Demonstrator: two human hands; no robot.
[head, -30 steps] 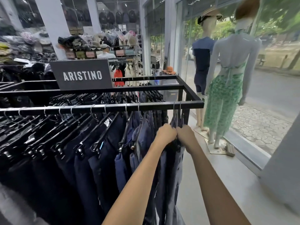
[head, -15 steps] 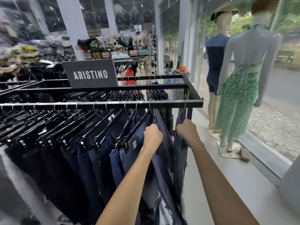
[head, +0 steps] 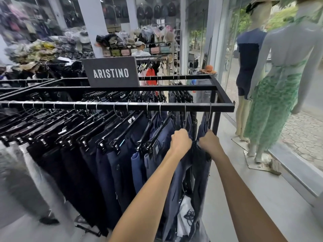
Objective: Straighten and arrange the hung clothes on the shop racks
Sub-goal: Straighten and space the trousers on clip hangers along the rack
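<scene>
At the right end of the black rack, the left hand and the right hand are both closed on the waist of the last dark blue trousers, which hang from the front rail. Behind stands an ARISTINO sign; farther right, two mannequins face the window.

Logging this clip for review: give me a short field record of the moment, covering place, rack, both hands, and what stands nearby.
place: clothing shop beside a glass front
rack: black rail with dark trousers on clip hangers
sign: ARISTINO board on the rack top
left hand: closed on a navy pair near the rail's right end
right hand: closed on the last pair
nearby: mannequin in green dress by the window
</scene>
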